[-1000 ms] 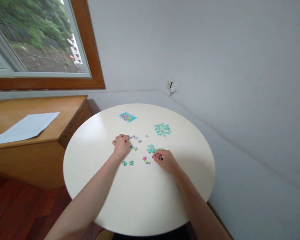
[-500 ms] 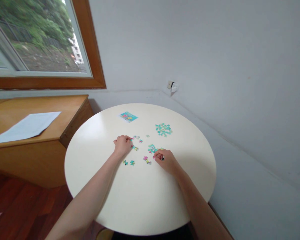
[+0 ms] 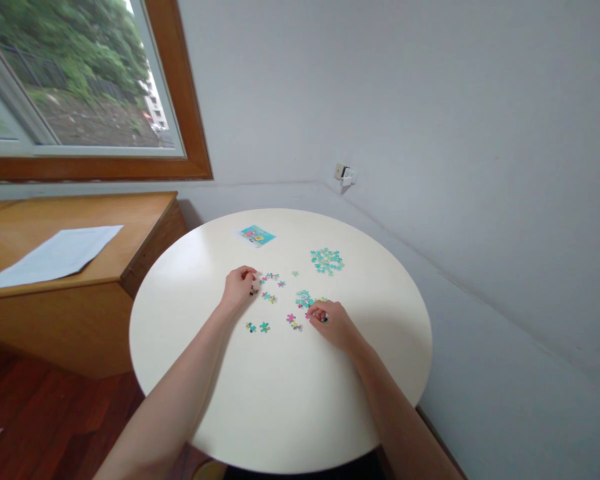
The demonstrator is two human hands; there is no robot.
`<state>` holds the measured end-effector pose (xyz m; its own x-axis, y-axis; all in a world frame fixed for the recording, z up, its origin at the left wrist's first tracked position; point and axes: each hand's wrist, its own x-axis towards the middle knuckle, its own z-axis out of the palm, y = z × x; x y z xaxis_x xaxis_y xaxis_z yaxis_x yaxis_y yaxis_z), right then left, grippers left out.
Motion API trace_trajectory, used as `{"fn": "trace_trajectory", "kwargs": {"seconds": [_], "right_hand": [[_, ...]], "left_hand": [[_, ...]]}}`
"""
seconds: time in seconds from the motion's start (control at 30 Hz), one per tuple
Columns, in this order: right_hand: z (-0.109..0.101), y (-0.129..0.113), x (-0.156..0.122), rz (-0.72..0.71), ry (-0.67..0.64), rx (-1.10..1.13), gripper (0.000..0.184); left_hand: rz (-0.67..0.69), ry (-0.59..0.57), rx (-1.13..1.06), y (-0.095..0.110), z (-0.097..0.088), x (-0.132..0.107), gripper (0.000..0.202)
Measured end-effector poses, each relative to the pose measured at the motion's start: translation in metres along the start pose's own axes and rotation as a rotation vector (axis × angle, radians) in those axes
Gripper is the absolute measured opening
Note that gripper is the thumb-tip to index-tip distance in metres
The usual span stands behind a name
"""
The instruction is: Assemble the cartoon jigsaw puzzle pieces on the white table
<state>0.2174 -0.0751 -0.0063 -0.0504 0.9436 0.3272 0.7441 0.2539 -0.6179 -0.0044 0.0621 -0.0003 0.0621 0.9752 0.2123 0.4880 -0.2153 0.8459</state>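
Head cam: on the round white table lay a turquoise jigsaw cluster. R hand was just right of the cluster on its near side, fingers curled, thumb & index tips together by a pink pc.; couldn't tell if clamped on it. L hand was left of the cluster, w/ fingers bent in, thumb & index close; couldn't tell if anything was b/w them. A dark pc. showed just by that hand.

Rel. to the cluster: pink-and-yellow pcs. sat just nearer & left; two turquoise-yellow pcs. farther left, nearer; mixed pcs. left; one pale pc. just beyond; turquoise pile beyond, to the right; picture card well beyond, left. White paper sheet was far left, on a wooden desk.
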Motion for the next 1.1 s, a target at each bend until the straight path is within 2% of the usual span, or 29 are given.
{"fn": "trace_trajectory", "kwargs": {"seconds": [0.17, 0.33, 0.43, 0.5, 0.6, 0.77, 0.93, 1.1], "right_hand": [[0.000, 0.000, 0.000, 0.007, -0.007, 0.006, 0.009], [0.000, 0.000, 0.001, -0.001, -0.005, 0.020, 0.011], [0.000, 0.000, 0.001, 0.005, -0.004, 0.013, 0.010], [0.000, -0.001, 0.000, 0.008, -0.004, 0.013, 0.010], [-0.001, -0.001, 0.000, 0.006, -0.004, 0.019, 0.010], [-0.001, -0.002, 0.001, 0.004, -0.006, 0.005, 0.010], [-0.001, -0.002, 0.001, 0.017, -0.006, 0.009, 0.010], [0.000, 0.001, 0.000, 0.025, -0.007, 0.023, 0.011]], "left_hand": [[-0.008, 0.117, -0.054, -0.002, -0.003, 0.004, 0.028], [-0.014, 0.132, -0.066, -0.003, -0.005, 0.005, 0.027], [-0.009, 0.138, 0.016, -0.003, -0.009, 0.005, 0.026], [-0.003, 0.104, 0.123, -0.003, -0.012, 0.004, 0.021], [-0.018, -0.013, 0.322, -0.002, -0.016, 0.001, 0.012], [-0.029, -0.150, 0.556, 0.007, -0.020, -0.006, 0.024], [-0.017, -0.199, 0.627, 0.011, -0.018, -0.008, 0.013], [-0.015, -0.213, 0.617, 0.008, -0.018, -0.006, 0.013]]}}
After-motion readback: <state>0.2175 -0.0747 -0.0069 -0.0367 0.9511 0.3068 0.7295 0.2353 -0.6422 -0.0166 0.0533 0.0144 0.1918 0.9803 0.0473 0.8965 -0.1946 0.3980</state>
